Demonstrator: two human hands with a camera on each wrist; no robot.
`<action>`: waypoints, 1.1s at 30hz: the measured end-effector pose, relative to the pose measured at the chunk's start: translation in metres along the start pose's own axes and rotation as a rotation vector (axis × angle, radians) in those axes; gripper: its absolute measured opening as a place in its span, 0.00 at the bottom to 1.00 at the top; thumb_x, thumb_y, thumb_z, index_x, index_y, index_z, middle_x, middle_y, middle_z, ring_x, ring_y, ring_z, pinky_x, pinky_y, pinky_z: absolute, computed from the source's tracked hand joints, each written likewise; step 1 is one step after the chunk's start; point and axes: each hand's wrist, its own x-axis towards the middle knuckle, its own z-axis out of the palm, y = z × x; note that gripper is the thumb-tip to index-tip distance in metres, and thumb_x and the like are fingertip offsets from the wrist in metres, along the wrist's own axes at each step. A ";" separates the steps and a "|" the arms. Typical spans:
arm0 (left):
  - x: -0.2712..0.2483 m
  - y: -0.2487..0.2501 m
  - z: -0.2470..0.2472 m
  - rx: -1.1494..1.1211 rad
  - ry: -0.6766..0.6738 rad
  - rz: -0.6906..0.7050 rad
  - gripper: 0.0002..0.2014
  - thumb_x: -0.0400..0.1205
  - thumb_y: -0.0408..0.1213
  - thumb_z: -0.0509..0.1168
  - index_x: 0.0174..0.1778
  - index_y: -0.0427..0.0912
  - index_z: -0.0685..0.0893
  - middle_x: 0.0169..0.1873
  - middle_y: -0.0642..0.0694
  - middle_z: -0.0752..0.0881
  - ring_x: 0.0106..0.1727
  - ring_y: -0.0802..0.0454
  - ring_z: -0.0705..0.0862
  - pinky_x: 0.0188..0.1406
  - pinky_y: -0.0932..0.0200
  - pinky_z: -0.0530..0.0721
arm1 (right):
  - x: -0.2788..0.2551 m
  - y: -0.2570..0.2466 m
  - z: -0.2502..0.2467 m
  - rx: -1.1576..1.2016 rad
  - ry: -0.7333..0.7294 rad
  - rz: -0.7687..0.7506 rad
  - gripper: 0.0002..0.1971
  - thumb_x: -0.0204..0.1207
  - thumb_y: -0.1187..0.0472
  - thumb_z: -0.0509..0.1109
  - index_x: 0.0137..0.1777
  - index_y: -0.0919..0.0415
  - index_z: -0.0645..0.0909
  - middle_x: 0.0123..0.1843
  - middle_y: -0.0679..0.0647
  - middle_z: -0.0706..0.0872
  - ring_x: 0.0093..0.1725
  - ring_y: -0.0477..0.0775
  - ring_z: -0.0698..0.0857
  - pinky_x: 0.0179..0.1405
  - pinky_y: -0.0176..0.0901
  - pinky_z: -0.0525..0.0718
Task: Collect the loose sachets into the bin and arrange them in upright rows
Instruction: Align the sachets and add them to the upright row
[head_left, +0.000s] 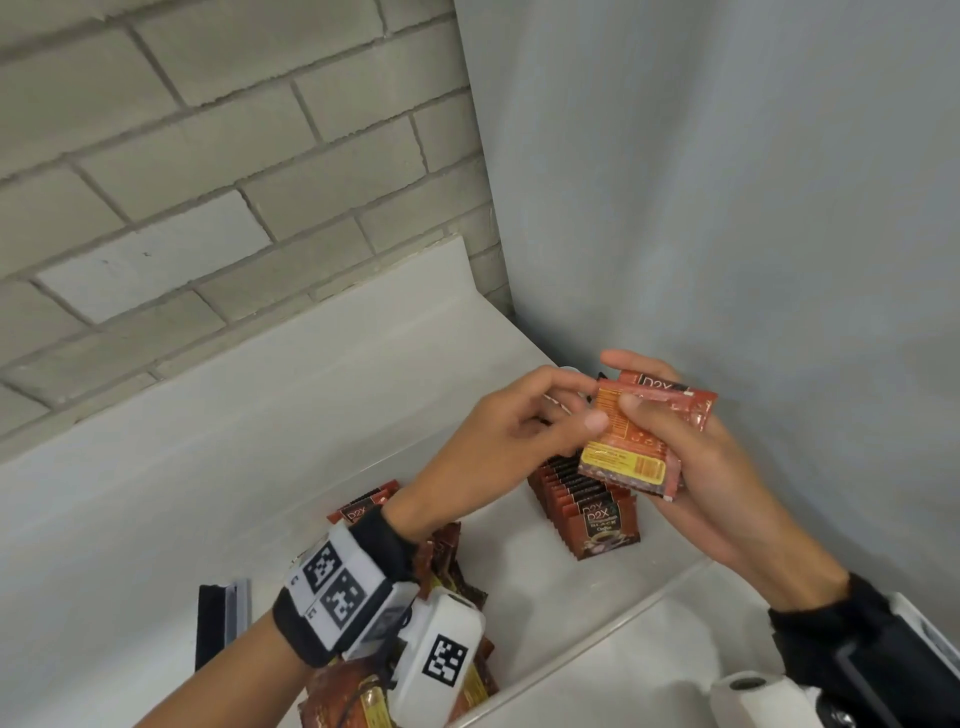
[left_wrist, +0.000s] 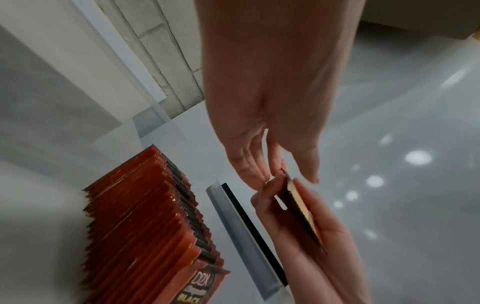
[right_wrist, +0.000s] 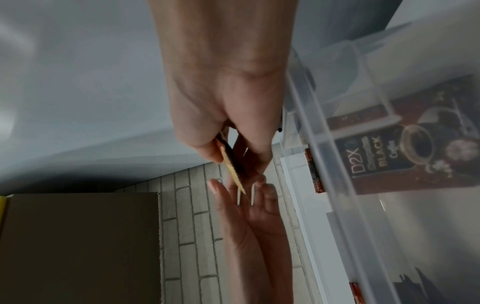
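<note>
My right hand (head_left: 654, 447) grips a small stack of red-and-orange sachets (head_left: 631, 441) above the translucent bin (head_left: 613, 621), thumb across the front one. My left hand (head_left: 582, 400) pinches the stack's left edge between thumb and fingers. The wrist views show the stack edge-on (left_wrist: 301, 209) (right_wrist: 231, 164) between both hands (left_wrist: 283, 176) (right_wrist: 233, 152). Below them, a row of upright sachets (head_left: 587, 509) (left_wrist: 145, 222) stands in the bin. Loose sachets (head_left: 447, 561) lie in a heap under my left wrist.
A brick wall (head_left: 208, 156) rises behind the bin and a plain grey wall (head_left: 727, 208) on the right. A black-and-clear strip (head_left: 223, 623) lies at the lower left. A white paper roll (head_left: 748, 696) sits at the bottom right. A brown box (right_wrist: 78, 246) shows in the right wrist view.
</note>
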 end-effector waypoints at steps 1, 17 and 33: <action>0.000 0.000 0.001 -0.017 -0.016 0.004 0.14 0.77 0.36 0.71 0.58 0.44 0.82 0.44 0.49 0.83 0.43 0.59 0.83 0.47 0.61 0.83 | 0.000 0.000 0.001 -0.007 -0.007 -0.005 0.18 0.74 0.63 0.64 0.63 0.54 0.80 0.48 0.56 0.90 0.48 0.53 0.90 0.39 0.43 0.88; -0.004 0.011 -0.018 -0.062 -0.033 0.214 0.12 0.77 0.27 0.70 0.56 0.38 0.86 0.44 0.55 0.83 0.42 0.46 0.76 0.51 0.53 0.78 | 0.003 0.000 0.001 0.033 -0.087 0.096 0.57 0.46 0.22 0.73 0.69 0.63 0.74 0.60 0.64 0.86 0.52 0.59 0.86 0.42 0.46 0.85; -0.009 -0.003 -0.027 0.076 -0.056 0.199 0.11 0.83 0.32 0.61 0.52 0.42 0.89 0.53 0.45 0.78 0.54 0.58 0.79 0.52 0.58 0.85 | -0.001 -0.005 0.001 -0.093 -0.093 0.184 0.16 0.67 0.66 0.77 0.54 0.52 0.84 0.51 0.58 0.90 0.47 0.55 0.90 0.38 0.41 0.87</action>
